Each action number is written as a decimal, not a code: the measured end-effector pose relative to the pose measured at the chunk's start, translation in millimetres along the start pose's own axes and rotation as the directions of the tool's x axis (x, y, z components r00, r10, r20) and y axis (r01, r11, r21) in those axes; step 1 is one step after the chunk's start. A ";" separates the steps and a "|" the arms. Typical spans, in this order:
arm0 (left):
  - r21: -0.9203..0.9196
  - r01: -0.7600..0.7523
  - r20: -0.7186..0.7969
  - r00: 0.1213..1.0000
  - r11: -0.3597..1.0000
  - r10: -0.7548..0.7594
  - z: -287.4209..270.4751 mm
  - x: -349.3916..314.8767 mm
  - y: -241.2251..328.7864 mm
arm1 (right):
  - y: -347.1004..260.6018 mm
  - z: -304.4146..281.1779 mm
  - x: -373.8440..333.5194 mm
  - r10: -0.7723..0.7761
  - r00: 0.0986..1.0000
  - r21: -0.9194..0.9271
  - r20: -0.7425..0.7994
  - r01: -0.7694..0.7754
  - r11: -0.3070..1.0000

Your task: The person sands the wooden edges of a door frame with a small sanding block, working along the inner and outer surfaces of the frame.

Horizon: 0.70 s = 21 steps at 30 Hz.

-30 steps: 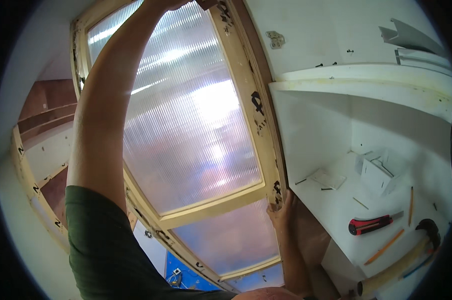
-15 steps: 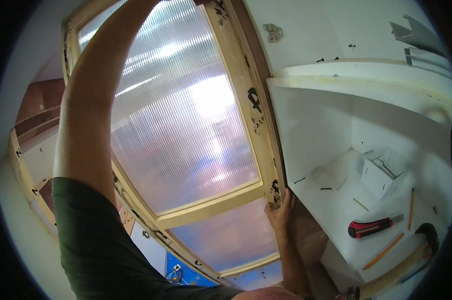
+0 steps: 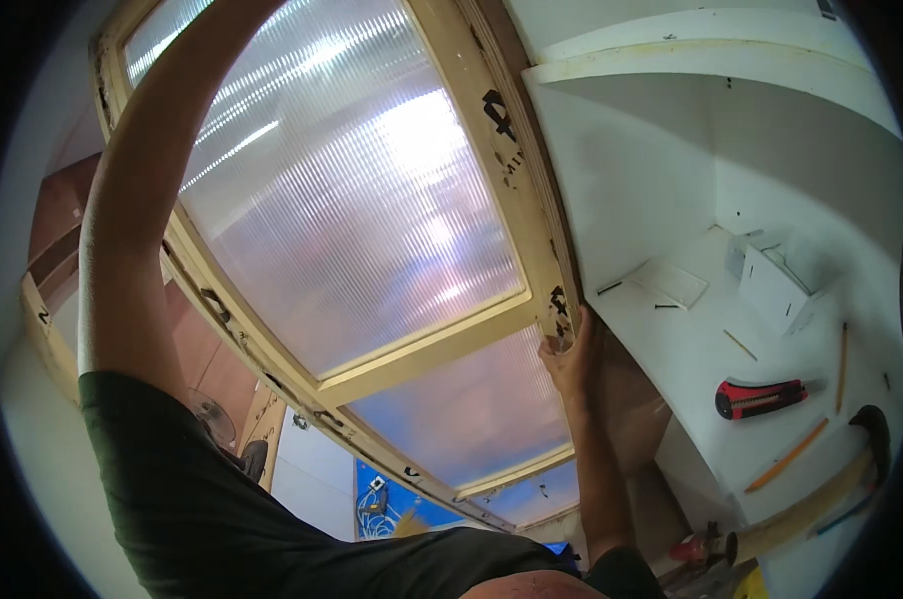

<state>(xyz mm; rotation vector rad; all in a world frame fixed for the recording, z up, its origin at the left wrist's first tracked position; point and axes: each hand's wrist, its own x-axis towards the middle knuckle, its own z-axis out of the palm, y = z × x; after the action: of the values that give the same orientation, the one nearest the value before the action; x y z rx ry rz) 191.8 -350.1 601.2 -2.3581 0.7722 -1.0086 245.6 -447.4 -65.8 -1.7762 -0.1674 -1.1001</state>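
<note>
A tall wooden framed door (image 3: 432,351) with clear ribbed panels (image 3: 352,200) stands slanted before me, against the side of a white cabinet (image 3: 626,190). Black handwritten marks run along its pale frame. My right hand (image 3: 573,357) grips the frame's right edge near the crossbar, thumb on the panel side and the other fingers partly hidden. Across the door's upper left reaches my left arm (image 3: 132,220); its hand lies beyond the top of the picture.
Inside the cabinet lie a red and black utility knife (image 3: 759,399), a carpenter's pencil (image 3: 786,455), a small white box (image 3: 776,288) and loose screws (image 3: 665,306). A hammer (image 3: 873,439) rests near the front edge. Cables (image 3: 377,514) hang by a blue surface at the bottom.
The view has shifted, so the cabinet and my right hand appear higher. My right hand keeps hold of the frame. My left hand, barely at the top edge before, has left the picture.
</note>
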 end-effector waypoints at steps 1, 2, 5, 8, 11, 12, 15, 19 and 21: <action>0.282 -0.211 -0.011 0.975 0.936 0.223 8.6 1.8 -20.4 | 0.6 2.2 -1.9 -0.011 1.000 0.007 0.001 0.011 1.000; 0.534 -0.384 0.039 0.901 0.753 0.432 18.5 1.6 -31.2 | 1.7 3.5 -3.2 -0.021 1.000 0.013 -0.002 0.021 1.000; 0.513 -0.261 0.057 0.961 0.817 0.271 37.8 -6.6 -17.2 | 4.0 1.4 -0.8 -0.059 0.998 0.019 -0.037 0.059 0.998; 0.599 -0.253 0.097 0.965 0.760 0.245 52.8 -29.4 5.4 | -0.1 -1.4 2.0 -0.044 0.999 0.036 -0.017 0.044 0.998; 0.578 -0.263 0.120 0.964 0.773 0.238 64.2 -50.6 27.3 | -5.7 1.2 2.4 0.004 0.999 0.151 0.035 -0.010 0.988; 0.555 -0.280 0.134 0.959 0.783 0.249 67.8 -57.1 39.9 | 2.5 6.6 1.0 0.010 1.000 0.223 0.024 -0.015 0.975; 0.496 -0.344 0.123 0.937 0.797 0.327 87.3 -67.3 62.5 | 22.0 15.8 -3.2 0.166 0.979 0.386 0.121 -0.200 0.901; 0.428 -0.362 0.200 0.931 0.828 0.304 115.1 -84.6 81.6 | 7.3 3.0 -6.2 0.098 0.993 0.161 0.069 -0.108 0.981; 0.402 -0.389 0.204 0.920 0.829 0.334 129.8 -99.0 88.3 | -4.9 -3.1 -3.2 0.053 0.997 0.057 0.056 -0.056 0.997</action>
<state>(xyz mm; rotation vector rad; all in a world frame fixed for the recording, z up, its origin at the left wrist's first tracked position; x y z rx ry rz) 205.6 -326.6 417.6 -1.7828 0.8087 -0.7634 239.1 -446.4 -64.6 -1.7493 -0.1807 -0.9990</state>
